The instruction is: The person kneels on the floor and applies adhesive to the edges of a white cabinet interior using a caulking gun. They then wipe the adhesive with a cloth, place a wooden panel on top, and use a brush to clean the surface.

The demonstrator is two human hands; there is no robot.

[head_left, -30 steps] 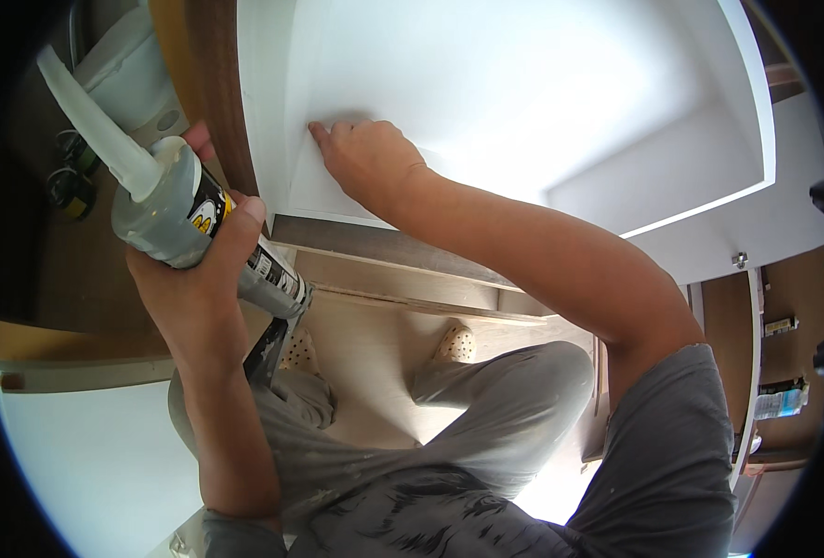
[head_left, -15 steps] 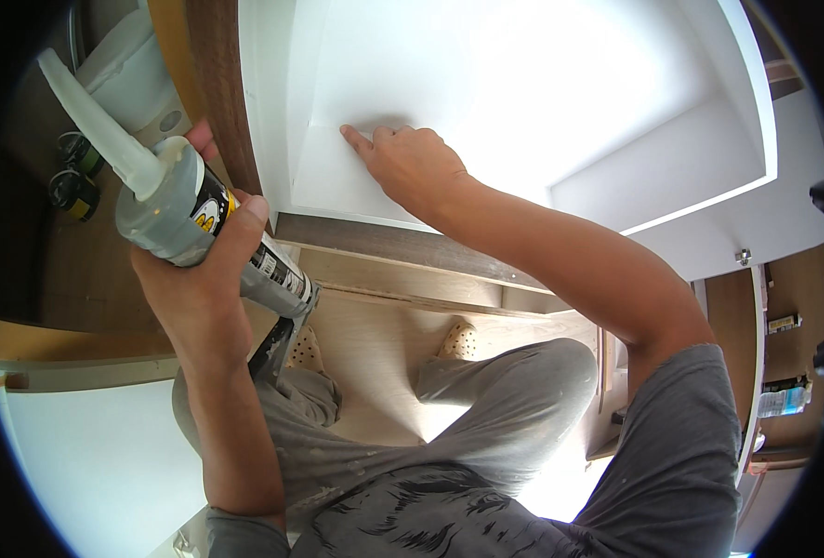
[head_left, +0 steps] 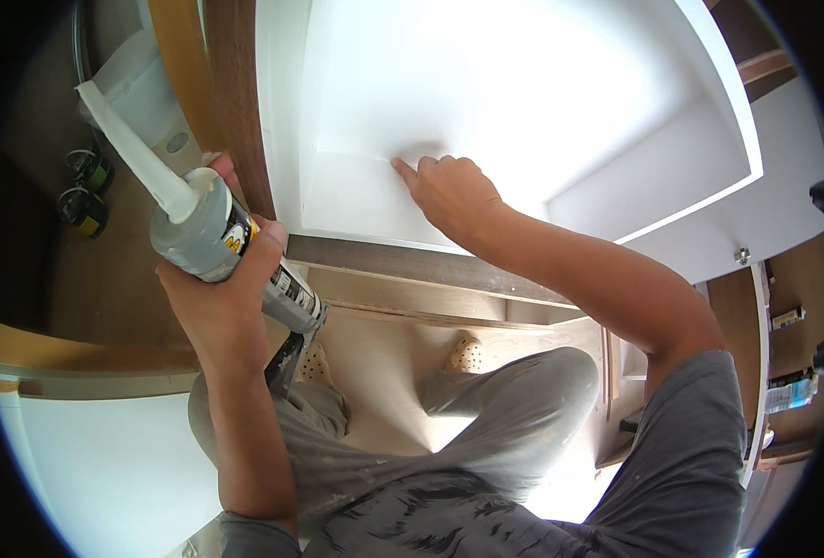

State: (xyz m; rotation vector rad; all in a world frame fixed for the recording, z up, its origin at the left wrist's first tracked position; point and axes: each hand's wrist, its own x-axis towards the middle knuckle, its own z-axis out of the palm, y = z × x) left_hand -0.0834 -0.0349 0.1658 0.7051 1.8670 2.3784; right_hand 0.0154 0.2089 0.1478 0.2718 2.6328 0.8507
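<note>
A caulking gun (head_left: pixel 302 312) loaded with a sealant cartridge (head_left: pixel 237 228) is gripped by my left hand (head_left: pixel 221 302), whose fingers wrap round the grey barrel. Its long whitish nozzle (head_left: pixel 138 149) points up to the far left. Inside a white cabinet box (head_left: pixel 337 191), the index finger of my right hand (head_left: pixel 454 191) is stretched out, its tip on or very close to the seam between two inner panels. The other right fingers curl in; I see nothing held there. Any bead along the seam is lost in the glare.
At the left, a dark recess holds a whitish bag (head_left: pixel 138 84) and two dark round containers (head_left: pixel 82 212). A brown wooden edge (head_left: pixel 235 102) borders the cabinet. Shelves at the right hold a bottle (head_left: pixel 788 395) and a small tube (head_left: pixel 787 318). My legs are bent below.
My right hand has slid to the right along the cabinet seam, index finger still extended. The caulking gun stays in my left hand; the whole view has shifted slightly.
</note>
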